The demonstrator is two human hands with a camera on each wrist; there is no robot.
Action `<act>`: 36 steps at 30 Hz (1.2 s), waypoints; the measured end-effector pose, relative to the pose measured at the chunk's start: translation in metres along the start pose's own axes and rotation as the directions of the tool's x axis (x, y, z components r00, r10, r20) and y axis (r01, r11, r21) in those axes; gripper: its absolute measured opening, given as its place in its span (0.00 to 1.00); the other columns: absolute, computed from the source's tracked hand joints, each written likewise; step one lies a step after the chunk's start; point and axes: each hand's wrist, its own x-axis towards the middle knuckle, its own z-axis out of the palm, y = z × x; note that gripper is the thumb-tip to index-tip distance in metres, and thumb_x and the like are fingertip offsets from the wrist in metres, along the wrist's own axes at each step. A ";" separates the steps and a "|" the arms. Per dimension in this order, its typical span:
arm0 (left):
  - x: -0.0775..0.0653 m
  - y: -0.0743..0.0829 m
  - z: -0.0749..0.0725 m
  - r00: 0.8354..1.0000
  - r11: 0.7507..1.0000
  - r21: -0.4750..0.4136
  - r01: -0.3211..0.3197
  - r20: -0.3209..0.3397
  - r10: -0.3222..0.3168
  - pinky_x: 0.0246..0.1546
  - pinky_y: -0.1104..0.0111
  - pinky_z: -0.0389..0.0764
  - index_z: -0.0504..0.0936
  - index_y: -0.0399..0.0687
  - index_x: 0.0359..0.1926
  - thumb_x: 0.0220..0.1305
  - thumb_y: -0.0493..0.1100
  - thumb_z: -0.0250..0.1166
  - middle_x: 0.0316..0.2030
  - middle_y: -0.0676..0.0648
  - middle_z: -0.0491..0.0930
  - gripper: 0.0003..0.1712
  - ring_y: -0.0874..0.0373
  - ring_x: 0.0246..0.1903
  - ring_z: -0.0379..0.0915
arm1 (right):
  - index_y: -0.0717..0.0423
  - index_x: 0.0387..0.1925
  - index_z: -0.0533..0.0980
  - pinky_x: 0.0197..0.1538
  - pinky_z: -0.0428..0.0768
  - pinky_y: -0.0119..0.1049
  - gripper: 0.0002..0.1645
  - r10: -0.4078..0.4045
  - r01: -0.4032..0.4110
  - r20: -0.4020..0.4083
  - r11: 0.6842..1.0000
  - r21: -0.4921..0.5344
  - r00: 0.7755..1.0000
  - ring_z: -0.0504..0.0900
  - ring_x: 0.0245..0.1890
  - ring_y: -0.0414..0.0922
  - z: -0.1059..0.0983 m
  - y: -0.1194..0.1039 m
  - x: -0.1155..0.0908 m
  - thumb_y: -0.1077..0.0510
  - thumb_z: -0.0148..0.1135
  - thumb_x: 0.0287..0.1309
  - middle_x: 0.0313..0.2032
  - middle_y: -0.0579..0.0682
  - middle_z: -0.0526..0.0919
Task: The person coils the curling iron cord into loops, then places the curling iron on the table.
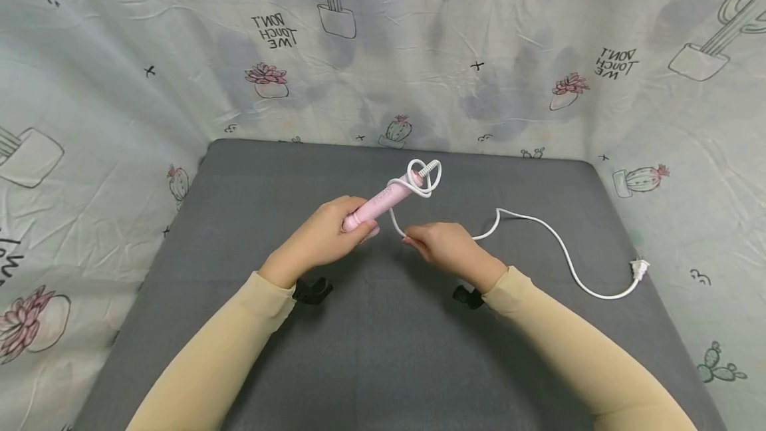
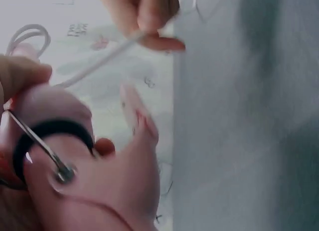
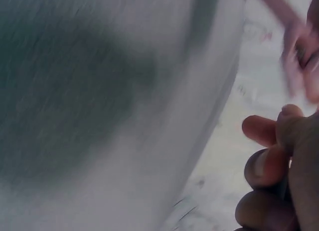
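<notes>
My left hand (image 1: 326, 235) grips a pink curling iron (image 1: 380, 205), its handle end tilted up and away to the right. In the left wrist view the iron's pink body (image 2: 89, 176) has a dark ring and a thin metal rod, with a lever (image 2: 134, 109) sticking out. White cord (image 1: 423, 191) loops around the handle's far end. My right hand (image 1: 451, 248) pinches the cord's running length just right of the iron. In the right wrist view the fingers (image 3: 266, 166) are curled, and part of the pink iron (image 3: 294, 47) shows blurred.
From my right hand the loose cord (image 1: 562, 245) curves over the grey table (image 1: 359, 351) to a white plug (image 1: 639, 267) near the right edge. Patterned cloth (image 1: 383, 52) hangs behind and on both sides. A dark camera mount (image 1: 312, 291) sits at my left wrist.
</notes>
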 end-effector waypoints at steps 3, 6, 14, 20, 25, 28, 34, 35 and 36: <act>0.003 0.000 0.000 0.999 0.991 0.134 -0.012 -0.040 0.017 0.32 0.63 0.72 0.80 0.52 0.50 0.64 0.51 0.63 0.34 0.54 0.74 0.17 0.58 0.30 0.70 | 0.49 0.24 0.69 0.18 0.68 0.40 0.14 -0.085 0.082 -0.035 0.994 -0.069 0.996 0.65 0.15 0.39 -0.005 -0.017 -0.001 0.52 0.61 0.64 0.15 0.39 0.63; 0.004 0.001 0.001 0.998 0.964 0.265 -0.008 -0.053 0.023 0.31 0.60 0.73 0.80 0.53 0.53 0.63 0.52 0.63 0.35 0.52 0.74 0.19 0.56 0.29 0.71 | 0.49 0.21 0.65 0.16 0.64 0.38 0.19 -0.137 0.128 -0.061 0.983 -0.129 0.989 0.62 0.12 0.40 -0.015 -0.033 -0.002 0.53 0.63 0.63 0.14 0.40 0.60; 0.004 0.006 0.003 0.999 0.874 0.483 -0.047 0.019 0.044 0.37 0.58 0.74 0.80 0.49 0.56 0.61 0.47 0.67 0.39 0.48 0.75 0.22 0.53 0.34 0.72 | 0.51 0.24 0.68 0.18 0.64 0.34 0.15 -0.247 0.228 -0.068 0.950 -0.214 0.967 0.66 0.15 0.39 -0.054 -0.055 0.003 0.56 0.65 0.60 0.17 0.41 0.65; -0.006 0.012 0.006 0.972 0.832 0.504 -0.231 0.154 0.177 0.38 0.60 0.73 0.82 0.50 0.51 0.61 0.45 0.67 0.37 0.49 0.75 0.16 0.54 0.31 0.71 | 0.49 0.24 0.73 0.20 0.62 0.30 0.15 -0.298 0.284 -0.123 0.951 -0.123 0.946 0.62 0.16 0.36 -0.080 -0.047 0.013 0.49 0.71 0.54 0.19 0.40 0.66; -0.022 0.014 0.004 0.925 0.840 0.392 -0.376 0.222 0.310 0.39 0.62 0.69 0.82 0.55 0.48 0.60 0.44 0.68 0.38 0.54 0.74 0.14 0.57 0.33 0.69 | 0.42 0.23 0.73 0.22 0.64 0.29 0.17 -0.176 0.174 -0.012 0.959 0.224 0.984 0.63 0.18 0.33 -0.091 -0.038 0.024 0.43 0.74 0.47 0.20 0.35 0.68; -0.029 0.017 0.000 0.906 0.854 0.311 -0.417 0.223 0.361 0.43 0.63 0.68 0.82 0.58 0.49 0.60 0.45 0.69 0.41 0.56 0.75 0.15 0.59 0.37 0.69 | 0.40 0.24 0.75 0.25 0.67 0.31 0.15 -0.054 -0.018 0.152 0.900 0.436 0.987 0.67 0.20 0.35 -0.095 -0.033 0.027 0.40 0.72 0.47 0.21 0.36 0.73; -0.037 0.021 -0.012 0.897 0.873 0.211 -0.440 0.149 0.417 0.45 0.65 0.66 0.83 0.59 0.50 0.60 0.45 0.70 0.43 0.59 0.74 0.17 0.63 0.38 0.67 | 0.44 0.27 0.80 0.28 0.67 0.35 0.11 0.063 -0.242 0.303 0.760 0.603 0.951 0.66 0.23 0.42 -0.093 -0.022 0.029 0.45 0.69 0.55 0.23 0.45 0.74; -0.038 0.021 -0.014 0.898 0.875 0.204 -0.439 0.132 0.420 0.45 0.65 0.66 0.83 0.59 0.50 0.59 0.45 0.70 0.43 0.58 0.74 0.17 0.63 0.38 0.67 | 0.46 0.28 0.80 0.28 0.66 0.35 0.10 0.066 -0.247 0.299 0.742 0.623 0.952 0.66 0.23 0.42 -0.089 -0.019 0.029 0.46 0.68 0.57 0.23 0.45 0.74; -0.038 0.021 -0.017 0.900 0.879 0.196 -0.435 0.115 0.420 0.45 0.66 0.65 0.83 0.58 0.50 0.59 0.44 0.70 0.43 0.58 0.74 0.17 0.63 0.38 0.67 | 0.47 0.28 0.80 0.28 0.66 0.35 0.09 0.063 -0.246 0.293 0.721 0.647 0.954 0.66 0.22 0.43 -0.084 -0.017 0.030 0.48 0.67 0.59 0.22 0.46 0.73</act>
